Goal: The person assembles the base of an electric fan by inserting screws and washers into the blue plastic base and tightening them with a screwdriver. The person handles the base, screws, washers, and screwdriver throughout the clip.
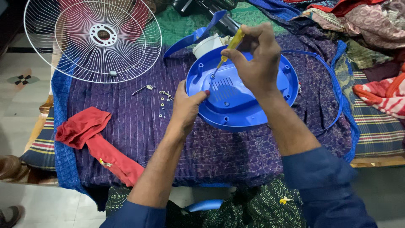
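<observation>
Right hand (257, 63) gripping yellow screwdriver (231, 45), left hand (185, 107) steadying round blue fan cover (253, 105), ribbed, vented

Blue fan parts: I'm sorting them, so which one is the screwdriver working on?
The round blue cover, steadied by the left hand; the right hand holds the screwdriver into it. The blue blade and ring lie untouched.

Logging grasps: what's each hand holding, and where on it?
Right hand holds the screwdriver by its yellow handle, tip down in the blue fan cover. Left hand grips that cover by its left rim.
</observation>
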